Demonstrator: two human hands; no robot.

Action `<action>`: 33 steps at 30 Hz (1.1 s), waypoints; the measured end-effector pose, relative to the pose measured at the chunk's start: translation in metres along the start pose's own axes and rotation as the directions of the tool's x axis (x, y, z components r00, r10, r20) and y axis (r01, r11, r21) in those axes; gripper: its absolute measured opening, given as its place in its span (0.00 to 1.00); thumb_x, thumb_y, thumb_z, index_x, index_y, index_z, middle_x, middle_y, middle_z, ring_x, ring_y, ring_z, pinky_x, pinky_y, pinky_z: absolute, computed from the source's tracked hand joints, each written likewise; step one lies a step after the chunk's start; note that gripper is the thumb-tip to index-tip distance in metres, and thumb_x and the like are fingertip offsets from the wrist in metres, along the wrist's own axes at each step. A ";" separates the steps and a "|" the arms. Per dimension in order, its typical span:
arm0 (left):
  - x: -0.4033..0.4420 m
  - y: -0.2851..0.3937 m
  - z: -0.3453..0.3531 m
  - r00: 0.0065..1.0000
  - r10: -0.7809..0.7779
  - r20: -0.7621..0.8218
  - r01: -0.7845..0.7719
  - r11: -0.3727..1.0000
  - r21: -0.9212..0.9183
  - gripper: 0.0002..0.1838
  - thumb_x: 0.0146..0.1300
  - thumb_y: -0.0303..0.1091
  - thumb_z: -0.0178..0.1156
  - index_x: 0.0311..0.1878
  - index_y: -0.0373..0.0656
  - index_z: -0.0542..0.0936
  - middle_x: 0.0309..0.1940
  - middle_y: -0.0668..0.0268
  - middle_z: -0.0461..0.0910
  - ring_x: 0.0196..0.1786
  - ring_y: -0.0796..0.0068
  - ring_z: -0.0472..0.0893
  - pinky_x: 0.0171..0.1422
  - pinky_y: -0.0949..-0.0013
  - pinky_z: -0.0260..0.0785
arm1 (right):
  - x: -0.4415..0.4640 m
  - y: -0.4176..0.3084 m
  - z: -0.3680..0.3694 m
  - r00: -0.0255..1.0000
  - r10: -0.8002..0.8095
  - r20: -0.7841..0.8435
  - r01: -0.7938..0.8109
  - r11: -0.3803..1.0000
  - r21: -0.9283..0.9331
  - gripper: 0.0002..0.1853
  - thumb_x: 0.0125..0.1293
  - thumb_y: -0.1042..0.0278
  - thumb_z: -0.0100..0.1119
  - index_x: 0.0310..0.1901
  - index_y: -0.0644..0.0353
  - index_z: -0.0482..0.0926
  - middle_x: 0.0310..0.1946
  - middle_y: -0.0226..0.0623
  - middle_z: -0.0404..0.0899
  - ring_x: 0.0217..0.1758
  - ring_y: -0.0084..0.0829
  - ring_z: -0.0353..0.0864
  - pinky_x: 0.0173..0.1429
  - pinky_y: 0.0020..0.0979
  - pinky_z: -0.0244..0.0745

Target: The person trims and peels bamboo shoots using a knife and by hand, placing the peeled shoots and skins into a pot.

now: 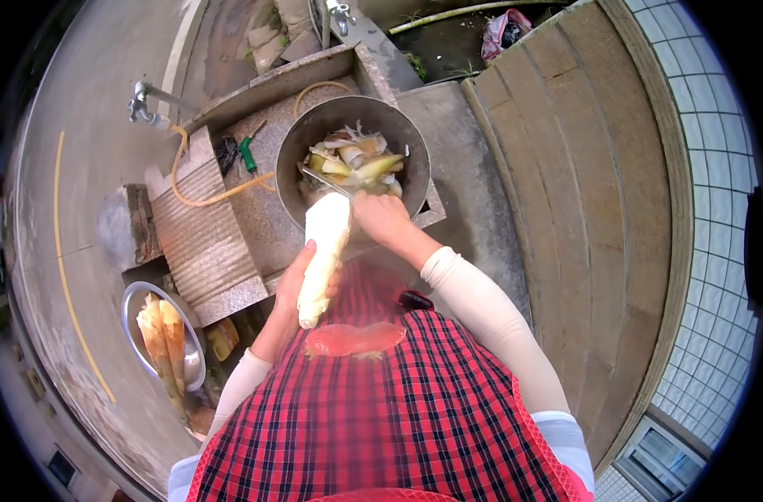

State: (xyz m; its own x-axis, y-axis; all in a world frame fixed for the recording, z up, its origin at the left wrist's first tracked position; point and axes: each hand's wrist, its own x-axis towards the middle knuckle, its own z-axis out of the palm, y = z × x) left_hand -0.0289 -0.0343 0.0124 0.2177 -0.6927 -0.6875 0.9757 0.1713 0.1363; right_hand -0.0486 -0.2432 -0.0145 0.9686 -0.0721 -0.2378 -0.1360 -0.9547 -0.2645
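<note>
Head view. Landmark: wide, round, grey metal pot [410,138]. Left hand [294,280] wrapped round the lower part of a pale, tapering, smooth shoot [324,251], top end overlapping the pot's near rim; grip presumably low to keep fingers off the blade. Right hand [383,217], over the pot's near side, closed on a thin-bladed metal knife [324,181]; handle hidden. Pot holds pale and greenish peelings [356,159], probably placed as catch-vessel. Left of pot, nearer the wearer: shiny round metal bowl [133,314] with brown-husked shoots [160,335], likely kept within left-hand reach.

Two hands [294,280] [381,219], one knife [325,181], one hand-held pale vegetable [325,243], one pot [410,146], one metal bowl [195,358], two taps [139,105] [340,15]
</note>
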 end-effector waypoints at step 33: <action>0.004 0.006 -0.017 0.997 -0.037 0.074 0.051 0.980 -0.194 0.25 0.70 0.51 0.40 0.56 0.37 0.64 0.36 0.51 0.72 0.26 0.66 0.72 0.23 0.69 0.69 | -0.036 -0.027 -0.009 0.982 0.137 -0.133 -0.098 0.960 0.262 0.06 0.58 0.71 0.50 0.33 0.64 0.71 0.22 0.53 0.77 0.29 0.49 0.80 0.34 0.45 0.74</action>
State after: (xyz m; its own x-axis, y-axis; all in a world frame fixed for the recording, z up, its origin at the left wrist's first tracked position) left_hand -0.0228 -0.0237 -0.0014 0.1825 -0.7483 -0.6377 0.9624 0.2686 -0.0397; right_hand -0.0779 -0.2170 0.0093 0.9599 -0.2398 -0.1451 -0.2802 -0.8338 -0.4757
